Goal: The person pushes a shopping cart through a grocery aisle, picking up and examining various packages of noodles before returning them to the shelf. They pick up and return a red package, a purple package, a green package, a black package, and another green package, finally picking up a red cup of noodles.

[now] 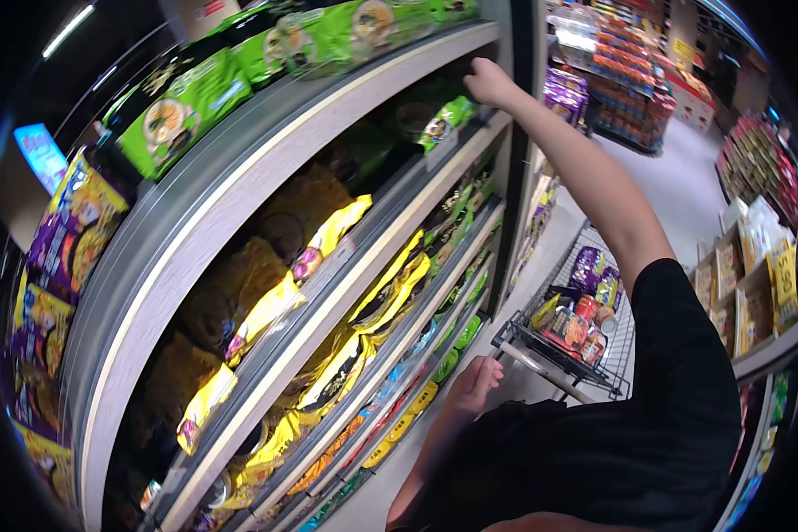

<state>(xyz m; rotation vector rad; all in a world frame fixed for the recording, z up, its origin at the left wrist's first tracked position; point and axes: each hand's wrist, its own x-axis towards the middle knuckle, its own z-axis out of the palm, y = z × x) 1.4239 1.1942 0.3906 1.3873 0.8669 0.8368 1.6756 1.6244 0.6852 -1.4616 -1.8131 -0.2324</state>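
My right hand [489,84] is stretched up to the far end of an upper shelf, its fingers curled closed. Just below and left of it is a green instant noodle packet [448,122] on that shelf. Whether the fingers hold anything is hidden. My left hand [477,383] hangs low in front of my body with loosely curled fingers and nothing visible in them. It is near the handle of a shopping cart [550,371], not clearly touching it.
Shelves [266,208] of yellow noodle packets [337,226] and green noodle packs [186,111] fill the left. The cart holds purple packets [587,269] and cans. Past the shelf end are an aisle floor [656,182], a product display [629,75] and a price sign [783,279].
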